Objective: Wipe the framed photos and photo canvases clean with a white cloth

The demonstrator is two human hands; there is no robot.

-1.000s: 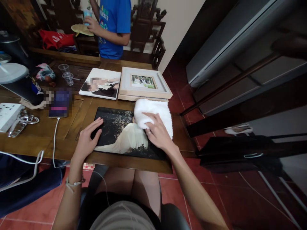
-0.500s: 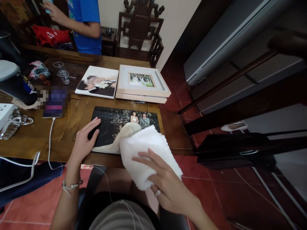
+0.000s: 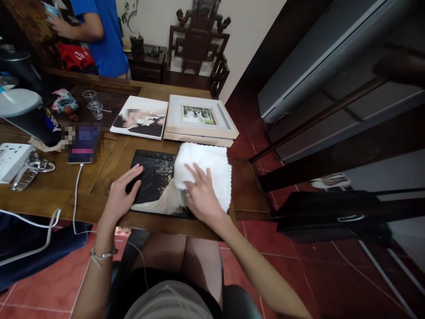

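A dark wedding photo panel (image 3: pixel 151 173) lies flat at the table's front edge. My left hand (image 3: pixel 123 192) rests on its left edge, fingers stretched out and thumb apart. Over the panel's right part is a white cloth (image 3: pixel 215 164), hiding the couple in the picture. My right hand (image 3: pixel 202 195) presses on the cloth, its upper fingers extended over it and the lower ones tucked in at its near edge.
Behind the panel lie a white photo board (image 3: pixel 141 117) and stacked framed pictures (image 3: pixel 202 115). To the left are a charging phone (image 3: pixel 81 144), a power strip (image 3: pixel 15 161), a large tumbler (image 3: pixel 31 115) and small plastic cups (image 3: pixel 94 108). Across the table stands a person in blue (image 3: pixel 102 40).
My right hand has moved the cloth forward from the table's front edge onto the panel's right side. My left hand stays at the panel's left edge. The view has shifted slightly.
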